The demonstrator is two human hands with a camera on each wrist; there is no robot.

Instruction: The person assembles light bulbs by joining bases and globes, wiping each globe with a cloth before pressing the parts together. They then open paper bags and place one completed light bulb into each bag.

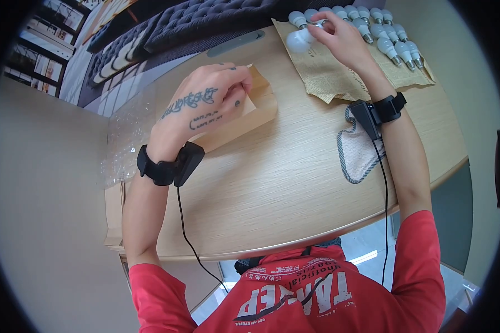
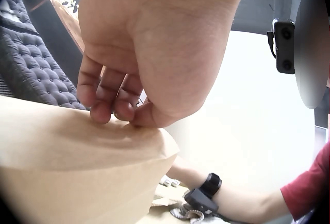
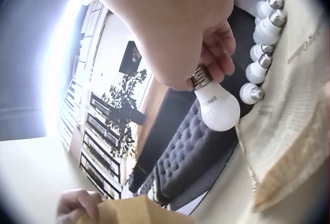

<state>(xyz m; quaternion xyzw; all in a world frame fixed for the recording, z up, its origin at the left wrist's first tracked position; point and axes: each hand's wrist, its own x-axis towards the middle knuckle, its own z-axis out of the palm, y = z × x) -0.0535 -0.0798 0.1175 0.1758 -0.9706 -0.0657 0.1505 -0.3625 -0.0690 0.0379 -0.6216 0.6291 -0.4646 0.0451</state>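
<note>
My right hand (image 1: pixel 347 44) pinches a white light bulb (image 3: pixel 220 109) by its metal screw base, holding it up over the left end of a newsprint-patterned paper sheet (image 1: pixel 330 80). The bulb's round glass end points down and away from the fingers. At the left, my left hand (image 1: pixel 191 102) grips the upper rim of a brown paper bag (image 2: pixel 77 188) between thumb and fingertips. That bag (image 1: pixel 264 105) stands on the table, and its inside is mostly hidden in the head view. Several more bulbs (image 1: pixel 388 50) lie in rows on the printed sheet.
A pale cloth with a striped edge (image 1: pixel 358 158) lies under the right forearm. Clear crinkled plastic (image 1: pixel 122 144) covers the table's left side, near folded brown paper (image 1: pixel 114 216) at the left edge. A tufted dark pattern (image 1: pixel 178 33) shows behind the table (image 1: pixel 283 188).
</note>
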